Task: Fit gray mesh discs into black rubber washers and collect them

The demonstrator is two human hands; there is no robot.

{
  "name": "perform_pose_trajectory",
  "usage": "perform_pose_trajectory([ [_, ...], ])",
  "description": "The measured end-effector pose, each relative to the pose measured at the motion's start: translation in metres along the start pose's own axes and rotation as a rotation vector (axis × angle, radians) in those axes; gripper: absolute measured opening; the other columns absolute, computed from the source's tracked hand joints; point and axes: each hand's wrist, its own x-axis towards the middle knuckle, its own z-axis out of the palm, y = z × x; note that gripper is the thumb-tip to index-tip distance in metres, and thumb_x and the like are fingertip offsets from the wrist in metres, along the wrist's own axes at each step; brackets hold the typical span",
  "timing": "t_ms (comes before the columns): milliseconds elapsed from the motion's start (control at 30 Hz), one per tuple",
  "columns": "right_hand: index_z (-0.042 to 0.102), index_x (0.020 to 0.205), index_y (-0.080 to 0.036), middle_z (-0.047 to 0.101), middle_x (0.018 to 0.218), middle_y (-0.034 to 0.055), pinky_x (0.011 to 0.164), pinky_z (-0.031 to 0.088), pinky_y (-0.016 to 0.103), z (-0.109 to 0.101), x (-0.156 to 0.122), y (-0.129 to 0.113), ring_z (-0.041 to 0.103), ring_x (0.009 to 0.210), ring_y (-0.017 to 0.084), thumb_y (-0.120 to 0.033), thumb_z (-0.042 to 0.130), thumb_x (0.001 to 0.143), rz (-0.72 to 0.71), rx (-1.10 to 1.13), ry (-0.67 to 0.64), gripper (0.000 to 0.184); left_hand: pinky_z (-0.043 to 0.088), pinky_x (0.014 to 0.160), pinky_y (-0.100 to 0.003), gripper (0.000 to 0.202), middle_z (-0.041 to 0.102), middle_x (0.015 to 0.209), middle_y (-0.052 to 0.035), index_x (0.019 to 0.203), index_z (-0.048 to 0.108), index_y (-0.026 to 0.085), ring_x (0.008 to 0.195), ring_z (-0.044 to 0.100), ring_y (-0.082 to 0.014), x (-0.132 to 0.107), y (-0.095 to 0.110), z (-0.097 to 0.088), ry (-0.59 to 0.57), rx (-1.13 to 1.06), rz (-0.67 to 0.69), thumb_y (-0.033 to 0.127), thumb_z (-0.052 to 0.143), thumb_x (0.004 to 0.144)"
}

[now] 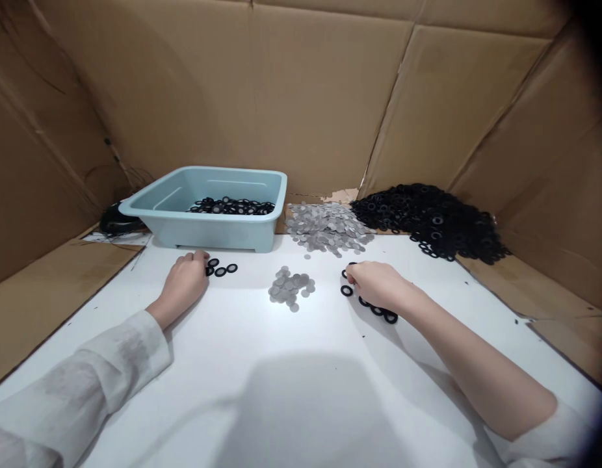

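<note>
Head: rings [383,314] apparently against right hand [379,283]

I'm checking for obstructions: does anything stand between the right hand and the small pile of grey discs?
Nothing visible blocks that path. Black rings lie flat by the right hand; white tabletop runs on from there to the small disc pile.

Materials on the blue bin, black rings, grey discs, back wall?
Blue bin: likely molded plastic; smooth, soft sheen, rounded corners.
Black rings: rubber or plastic, mostly matte dark surface; can't tell which.
Grey discs: thin, flat, pale grey; perhaps metal or mesh, look leaves it open.
Back wall: cardboard, matte brown, creased, torn lower edge.
</note>
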Motion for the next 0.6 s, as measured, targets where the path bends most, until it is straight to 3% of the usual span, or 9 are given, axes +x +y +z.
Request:
perform_pose_trajectory([
  [233, 0.062, 0.084, -0.013, 0.065, 0.087, 0.0132, 0.055, 0.033, 0.025, -0.006, -0.003, -0.004, 0.06, 0.077, 0.023, -0.003, 0.043, 0.073, 0.032, 0.009, -0.01, 0.024, 0.042, 0.072, -0.037, 0.034, 0.062, 0.091, -0.021, 0.103, 0.053, 0.003, 0.088, 0.056, -0.032, 0.005, -0.008, 0.002, 0.054, 0.017, -0.034, 0.005, 0.037, 0.073],
  [367, 0.062, 0.081, -0.012, 0.064, 0.084, 0.0144, 0.059, 0.035, 0.025, -0.003, 0.0, -0.003, 0.059, 0.078, 0.022, -0.005, 0.044, 0.075, 0.015, 0.12, 0.08, 0.02, 0.041, 0.078, -0.038, 0.029, 0.06, 0.094, -0.0185, 0.101, 0.053, 0.006, 0.092, 0.054, -0.0301, 0.003, 0.001, -0.004, 0.197, -0.009, 0.009, 0.017, 0.033, 0.084],
  [467, 0.06, 0.08, -0.014, 0.063, 0.086, 0.0123, 0.062, 0.035, 0.024, 0.0, 0.003, -0.005, 0.058, 0.08, 0.02, -0.006, 0.043, 0.076, -0.049, 0.292, 0.217, 0.019, 0.041, 0.078, -0.033, 0.027, 0.061, 0.088, -0.0103, 0.091, 0.056, 0.013, 0.086, 0.055, -0.0233, -0.011, 0.023, -0.009, 0.247, -0.119, 0.185, 0.025, 0.033, 0.086],
  [533, 0.058, 0.08, -0.016, 0.064, 0.085, 0.0094, 0.061, 0.036, 0.023, 0.002, 0.004, -0.009, 0.058, 0.078, 0.018, -0.008, 0.041, 0.078, -0.089, 0.422, 0.296, 0.019, 0.041, 0.074, -0.033, 0.026, 0.062, 0.081, -0.0076, 0.083, 0.058, 0.015, 0.078, 0.056, -0.0212, -0.025, 0.043, -0.009, 0.179, -0.213, 0.347, 0.026, 0.035, 0.086],
  [600, 0.055, 0.08, -0.017, 0.063, 0.081, 0.0066, 0.059, 0.036, 0.022, 0.005, 0.005, -0.015, 0.057, 0.073, 0.016, -0.01, 0.041, 0.078, -0.129, 0.536, 0.347, 0.015, 0.041, 0.075, -0.034, 0.024, 0.062, 0.083, -0.0076, 0.087, 0.06, 0.015, 0.08, 0.056, -0.0215, -0.038, 0.061, -0.005, 0.1, -0.265, 0.432, 0.029, 0.041, 0.084],
])
